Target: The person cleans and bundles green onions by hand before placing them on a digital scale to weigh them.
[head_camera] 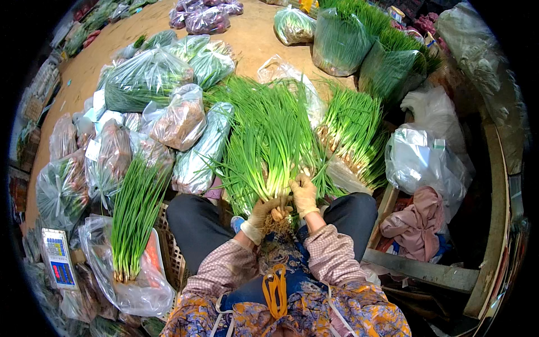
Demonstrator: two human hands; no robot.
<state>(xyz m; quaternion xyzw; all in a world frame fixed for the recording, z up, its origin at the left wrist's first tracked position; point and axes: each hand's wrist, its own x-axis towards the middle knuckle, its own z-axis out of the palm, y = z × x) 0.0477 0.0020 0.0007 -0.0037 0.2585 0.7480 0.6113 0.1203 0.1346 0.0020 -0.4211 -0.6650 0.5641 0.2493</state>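
Observation:
My left hand (262, 217), in a soiled pale glove, is closed around the root end of a clump of green onions (273, 185) above my lap. Brown roots hang below it. At the clump's right side, my gloved right hand (304, 193) has bent fingers against the pale stems; whether it grips any is unclear. Long green leaves fan away from me over a larger heap. To the right lies another pile of green onions (351, 135). A trimmed bunch of green onions (134, 223) rests on a plastic-covered scale tray (156, 252) at my left.
Bagged vegetables (147, 80) crowd the left side, beside a scale display (59, 257). Tall bags of green onions (343, 42) stand at the back right. Clear plastic bags (423, 156) and a pink cloth (414, 227) lie right, by a wooden frame (425, 269).

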